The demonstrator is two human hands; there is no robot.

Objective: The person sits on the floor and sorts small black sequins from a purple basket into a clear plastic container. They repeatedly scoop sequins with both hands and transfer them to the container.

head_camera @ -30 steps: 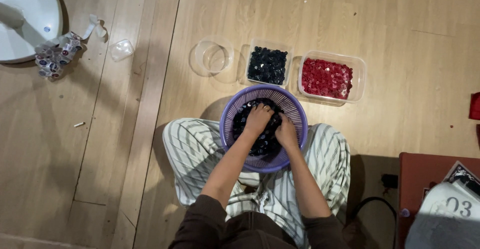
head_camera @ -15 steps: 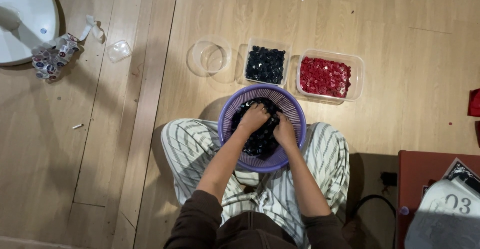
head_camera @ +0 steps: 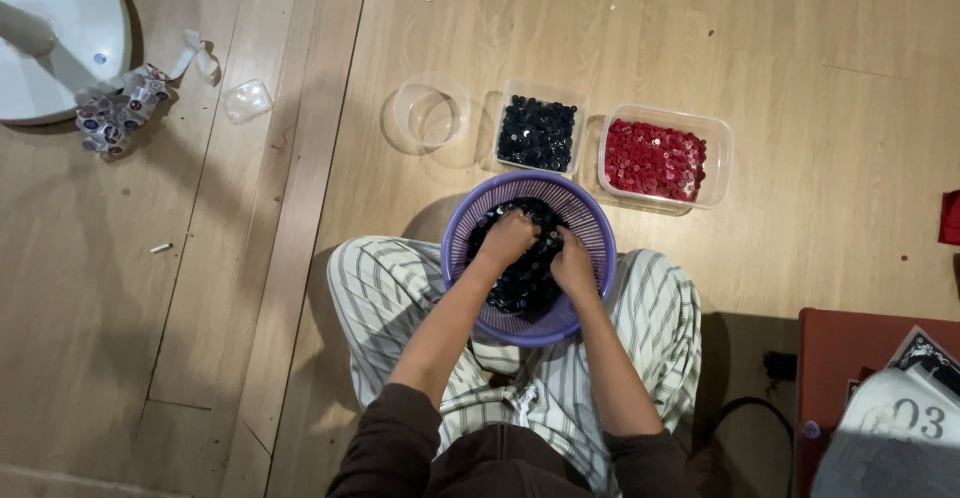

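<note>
Both the left hand and right hand dig, curled, into dark buttons in a purple basket above the pale wooden floor.

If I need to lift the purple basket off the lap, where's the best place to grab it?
Take the purple basket by its rolled rim, one grip on each outer side, coming from above. The rim is round, open upward and bare on the left and right edges, while the left hand and right hand sit inside among the dark buttons. The slotted wall probably flexes, so the rim seems firmer.
</note>
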